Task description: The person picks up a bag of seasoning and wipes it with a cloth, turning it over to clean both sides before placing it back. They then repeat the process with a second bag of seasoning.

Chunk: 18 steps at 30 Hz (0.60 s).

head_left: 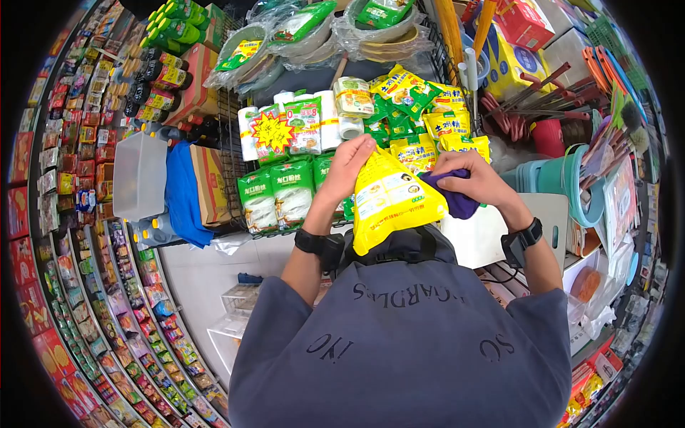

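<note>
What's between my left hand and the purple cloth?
The yellow bag, top held by the left hand, with the purple cloth at its right edge; head view.

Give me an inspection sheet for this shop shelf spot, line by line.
Surface: black wire shelf rack, stacked full.
Job's things: yellow plastic food packet, held in front of the rack; crumpled purple cloth against its right edge.
Clutter: green noodle packets and smaller yellow packets on the rack.
Grips: left hand holds the packet's top; right hand closed on the cloth.
Cables: thin black strands below the right forearm, unclear.
Surroundings: snack shelves at left; teal plastic tubs at right.
</note>
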Each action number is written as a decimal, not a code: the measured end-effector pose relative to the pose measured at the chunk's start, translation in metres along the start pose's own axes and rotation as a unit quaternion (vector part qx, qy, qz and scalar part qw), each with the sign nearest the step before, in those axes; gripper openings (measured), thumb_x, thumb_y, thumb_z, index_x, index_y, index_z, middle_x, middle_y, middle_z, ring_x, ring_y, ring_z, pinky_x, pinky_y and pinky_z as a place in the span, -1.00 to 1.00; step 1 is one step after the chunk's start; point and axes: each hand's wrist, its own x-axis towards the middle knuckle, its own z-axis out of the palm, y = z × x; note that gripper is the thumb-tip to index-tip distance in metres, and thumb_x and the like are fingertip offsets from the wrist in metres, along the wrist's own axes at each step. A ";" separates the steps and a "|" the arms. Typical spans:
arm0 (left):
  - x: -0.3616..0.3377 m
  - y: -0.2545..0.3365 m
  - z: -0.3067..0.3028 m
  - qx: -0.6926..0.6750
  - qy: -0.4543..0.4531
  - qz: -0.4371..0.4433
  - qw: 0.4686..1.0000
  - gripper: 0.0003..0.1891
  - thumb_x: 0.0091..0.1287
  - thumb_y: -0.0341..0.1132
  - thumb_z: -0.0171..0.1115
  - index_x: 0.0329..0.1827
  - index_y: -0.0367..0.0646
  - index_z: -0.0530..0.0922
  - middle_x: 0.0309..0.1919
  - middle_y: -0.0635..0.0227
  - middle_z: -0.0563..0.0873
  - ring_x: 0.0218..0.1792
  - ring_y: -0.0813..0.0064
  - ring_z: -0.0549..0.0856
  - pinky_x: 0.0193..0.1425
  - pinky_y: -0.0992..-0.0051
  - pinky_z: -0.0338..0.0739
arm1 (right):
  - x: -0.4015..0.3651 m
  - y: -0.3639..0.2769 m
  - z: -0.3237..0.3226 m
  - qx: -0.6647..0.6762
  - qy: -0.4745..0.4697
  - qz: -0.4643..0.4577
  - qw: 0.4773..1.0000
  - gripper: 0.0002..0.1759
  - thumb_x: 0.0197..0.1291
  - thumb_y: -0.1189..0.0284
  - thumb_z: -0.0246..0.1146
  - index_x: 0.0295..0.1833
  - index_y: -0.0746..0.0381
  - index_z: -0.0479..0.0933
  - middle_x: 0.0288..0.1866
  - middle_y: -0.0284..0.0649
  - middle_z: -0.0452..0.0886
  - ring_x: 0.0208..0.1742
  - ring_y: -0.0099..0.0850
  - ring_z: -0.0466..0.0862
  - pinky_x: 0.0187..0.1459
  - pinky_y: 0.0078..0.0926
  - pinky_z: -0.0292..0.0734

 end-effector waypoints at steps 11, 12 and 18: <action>0.006 -0.001 0.026 0.017 -0.133 -0.015 0.991 -0.64 0.71 -0.15 0.07 -0.26 -0.21 0.50 -0.42 0.55 0.49 -0.35 0.75 0.41 -0.28 0.56 0.35 | 0.029 -0.006 0.024 -0.048 0.077 -0.037 0.995 -0.78 0.22 0.45 0.42 -0.07 0.32 0.77 -0.19 -0.20 0.69 -0.14 -0.39 0.69 -0.05 -0.46 0.55; 0.006 -0.003 0.026 0.012 -0.132 -0.013 0.991 -0.64 0.71 -0.15 0.07 -0.27 -0.21 0.50 -0.42 0.56 0.49 -0.35 0.75 0.41 -0.28 0.56 0.35 | 0.031 -0.003 0.025 -0.065 0.090 -0.042 0.993 -0.79 0.22 0.45 0.43 -0.08 0.32 0.77 -0.20 -0.20 0.69 -0.14 -0.39 0.70 -0.04 -0.46 0.56; 0.003 -0.001 0.028 0.007 -0.105 -0.005 0.994 -0.63 0.71 -0.14 0.06 -0.27 -0.21 0.49 -0.42 0.57 0.48 -0.35 0.75 0.41 -0.28 0.55 0.34 | 0.035 -0.002 0.030 -0.094 0.132 -0.030 0.986 -0.80 0.21 0.44 0.44 -0.10 0.32 0.78 -0.18 -0.20 0.70 -0.11 -0.37 0.72 0.00 -0.46 0.57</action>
